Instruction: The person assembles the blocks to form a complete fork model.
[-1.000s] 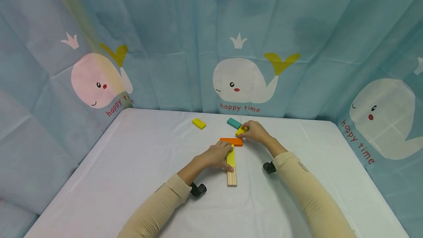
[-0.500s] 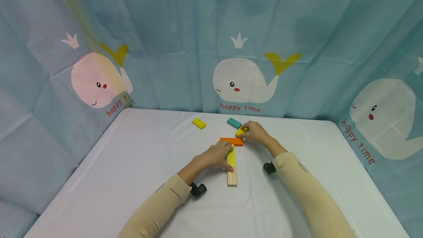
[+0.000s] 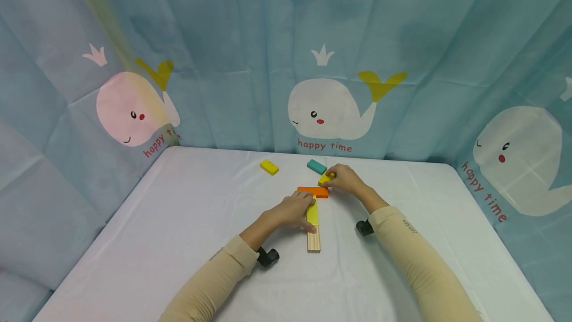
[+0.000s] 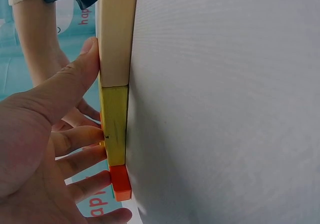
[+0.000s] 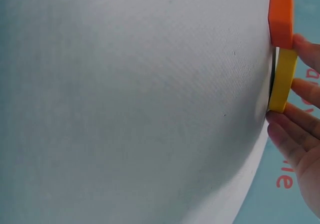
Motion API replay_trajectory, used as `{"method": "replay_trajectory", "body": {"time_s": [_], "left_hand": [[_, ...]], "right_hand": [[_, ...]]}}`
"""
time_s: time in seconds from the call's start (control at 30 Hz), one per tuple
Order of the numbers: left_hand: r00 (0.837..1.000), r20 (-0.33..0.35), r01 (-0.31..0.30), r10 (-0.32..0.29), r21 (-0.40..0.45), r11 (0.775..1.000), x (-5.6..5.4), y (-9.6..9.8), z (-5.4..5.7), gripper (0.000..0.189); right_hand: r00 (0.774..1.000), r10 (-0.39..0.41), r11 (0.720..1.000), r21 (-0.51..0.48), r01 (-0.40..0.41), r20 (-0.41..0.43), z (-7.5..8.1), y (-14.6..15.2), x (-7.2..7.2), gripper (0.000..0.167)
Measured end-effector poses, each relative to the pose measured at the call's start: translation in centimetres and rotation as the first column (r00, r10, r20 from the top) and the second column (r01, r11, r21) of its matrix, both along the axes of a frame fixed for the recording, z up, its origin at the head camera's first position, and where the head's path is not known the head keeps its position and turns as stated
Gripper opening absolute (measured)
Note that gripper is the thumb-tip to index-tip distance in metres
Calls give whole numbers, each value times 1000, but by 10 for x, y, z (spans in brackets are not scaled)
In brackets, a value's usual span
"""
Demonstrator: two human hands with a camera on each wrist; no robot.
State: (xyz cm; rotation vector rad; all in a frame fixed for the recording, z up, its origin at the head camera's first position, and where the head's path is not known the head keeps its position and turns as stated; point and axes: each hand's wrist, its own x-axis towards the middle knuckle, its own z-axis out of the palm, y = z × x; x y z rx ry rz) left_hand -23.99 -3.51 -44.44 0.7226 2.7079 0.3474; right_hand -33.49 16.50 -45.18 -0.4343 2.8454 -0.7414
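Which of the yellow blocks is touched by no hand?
The leftmost yellow block, lying apart; the left hand touches the near one, the right hand holds the rightmost one.

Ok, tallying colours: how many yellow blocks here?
3: lone yellow block at the back, second yellow block in the right hand, third yellow block touched by the left hand. More may be hidden.
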Motion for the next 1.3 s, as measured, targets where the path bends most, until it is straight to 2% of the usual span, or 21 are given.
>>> {"method": "replay_trajectory", "body": {"time_s": [0.83,1.03,1.3], "left_hand": [[1000,5,-7,7,-3,1000,-2,1,-4,81],[1000,10,-12,12,0,1000,-1,1,-3,81],[1000,6,-9,9,3,1000,-1,1,-3,81]], "right_hand": [[1000,9,1000,12,-9,21,-1,-1,-4,38],[999,-17,1000,22,17,32,-1,-4,-2,39],[1000,-14,999,36,14,12,1,-4,1,37]]}}
